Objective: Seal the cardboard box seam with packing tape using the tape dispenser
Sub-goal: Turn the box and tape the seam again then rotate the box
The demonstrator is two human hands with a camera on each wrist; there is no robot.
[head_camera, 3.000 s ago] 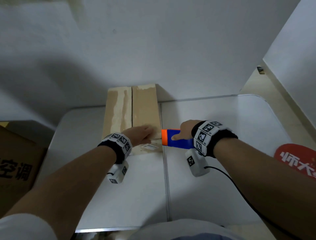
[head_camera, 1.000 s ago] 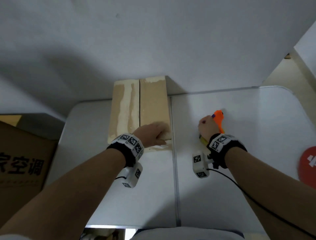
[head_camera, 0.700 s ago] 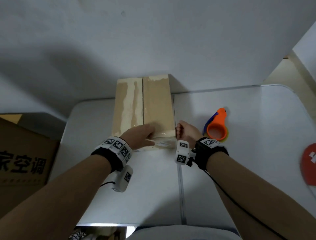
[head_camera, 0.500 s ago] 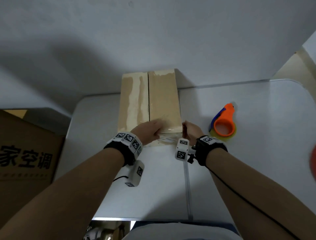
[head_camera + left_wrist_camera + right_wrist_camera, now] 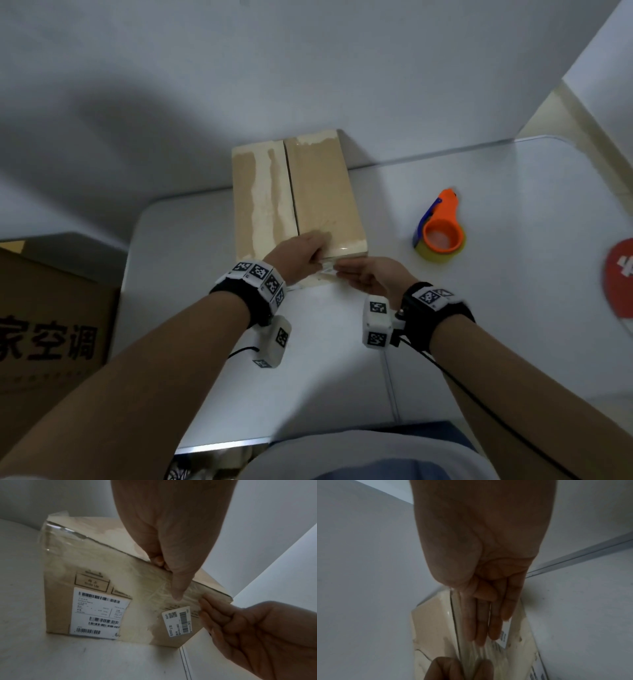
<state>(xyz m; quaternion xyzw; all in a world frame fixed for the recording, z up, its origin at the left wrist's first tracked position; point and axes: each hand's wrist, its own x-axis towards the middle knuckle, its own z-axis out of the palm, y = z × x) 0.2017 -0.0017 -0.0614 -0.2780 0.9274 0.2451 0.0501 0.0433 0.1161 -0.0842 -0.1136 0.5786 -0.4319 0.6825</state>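
A long cardboard box (image 5: 318, 192) lies on the white table (image 5: 513, 325), its top seam running away from me. My left hand (image 5: 301, 253) rests on the box's near top edge. In the left wrist view its thumb (image 5: 178, 588) presses wrinkled clear tape (image 5: 150, 588) onto the labelled front face. My right hand (image 5: 363, 277) lays straight fingers (image 5: 481, 626) flat against that same front face by the right corner. The orange and blue tape dispenser (image 5: 440, 233) lies on the table to the right, held by neither hand.
A large brown carton (image 5: 51, 325) with black characters stands off the table's left edge. A red round object (image 5: 620, 277) sits at the far right. The wall runs right behind the box. A joint (image 5: 390, 383) divides the tabletop.
My right hand set the tape dispenser down on the table to the right, let go, and came across to the box's front face. The left hand stayed on the box.
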